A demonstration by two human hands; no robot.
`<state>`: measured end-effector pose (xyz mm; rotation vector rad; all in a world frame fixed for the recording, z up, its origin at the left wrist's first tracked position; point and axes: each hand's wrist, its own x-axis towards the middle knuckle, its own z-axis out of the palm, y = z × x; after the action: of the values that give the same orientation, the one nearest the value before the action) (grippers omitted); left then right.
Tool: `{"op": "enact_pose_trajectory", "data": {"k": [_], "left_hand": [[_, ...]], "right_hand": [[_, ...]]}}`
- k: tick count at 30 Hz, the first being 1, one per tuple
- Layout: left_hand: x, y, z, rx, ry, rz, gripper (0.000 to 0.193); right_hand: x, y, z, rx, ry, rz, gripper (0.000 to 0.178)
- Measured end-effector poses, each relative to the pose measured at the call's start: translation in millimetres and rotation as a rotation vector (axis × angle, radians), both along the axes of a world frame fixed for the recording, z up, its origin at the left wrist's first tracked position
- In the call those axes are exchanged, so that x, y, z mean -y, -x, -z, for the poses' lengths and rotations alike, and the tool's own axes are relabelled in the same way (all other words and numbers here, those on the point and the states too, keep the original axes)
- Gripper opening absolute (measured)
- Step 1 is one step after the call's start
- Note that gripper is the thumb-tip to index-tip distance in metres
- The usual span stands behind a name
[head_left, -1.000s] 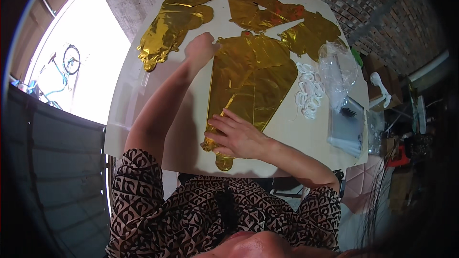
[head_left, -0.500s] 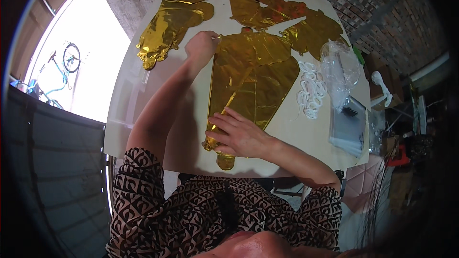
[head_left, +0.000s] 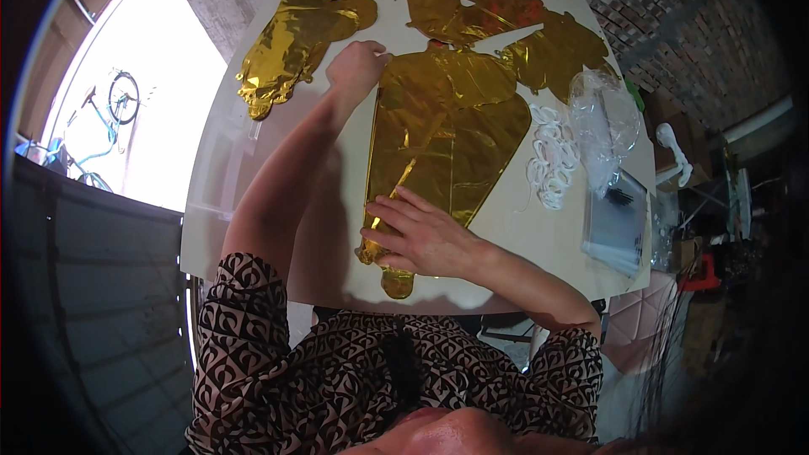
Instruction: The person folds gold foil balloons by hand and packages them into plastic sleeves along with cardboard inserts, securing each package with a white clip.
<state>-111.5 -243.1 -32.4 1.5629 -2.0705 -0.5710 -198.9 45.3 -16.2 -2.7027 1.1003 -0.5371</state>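
A flat, uninflated gold foil balloon [head_left: 472, 147] lies lengthwise before me, folded and creased, with a rounded tab at its near end. My right hand [head_left: 428, 238] rests on the near part of it, fingers stretched out over the foil. At its far left corner my left hand [head_left: 357, 69] is closed, thumb and fingers pinching the foil edge. The fingertips there are partly hidden. Other flat gold foil balloons lie beyond: one at the far left [head_left: 295, 29], one at the far middle [head_left: 442, 4], and one at the far right [head_left: 560, 55].
On the pale table [head_left: 333, 265], a looped bundle of white cord [head_left: 552, 156] lies right of the foil. Beside it are a crumpled clear plastic bag [head_left: 602, 122] and a stack of clear plastic sleeves [head_left: 613, 227]. A bicycle [head_left: 114, 122] stands outside at the left.
My left hand has shifted slightly toward the far side at the foil's corner. My right hand stays flat in nearly the same place.
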Motion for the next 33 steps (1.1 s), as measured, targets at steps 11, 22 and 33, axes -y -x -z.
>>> {"op": "enact_pose_trajectory", "data": {"k": [11, 22, 33], "left_hand": [[6, 4, 9, 0.064, 0.08, 0.066, 0.022], [-50, -26, 0, -0.158, 0.393, 0.452, 0.033], [-124, -76, 40, 0.138, 0.499, 0.88, 0.062]], "right_hand": [[5, 3, 8, 0.099, -0.068, -0.011, 0.046], [-8, 31, -14, 0.146, -0.141, 0.134, 0.047], [-37, 40, 14, 0.025, -0.176, 0.175, 0.042]]}}
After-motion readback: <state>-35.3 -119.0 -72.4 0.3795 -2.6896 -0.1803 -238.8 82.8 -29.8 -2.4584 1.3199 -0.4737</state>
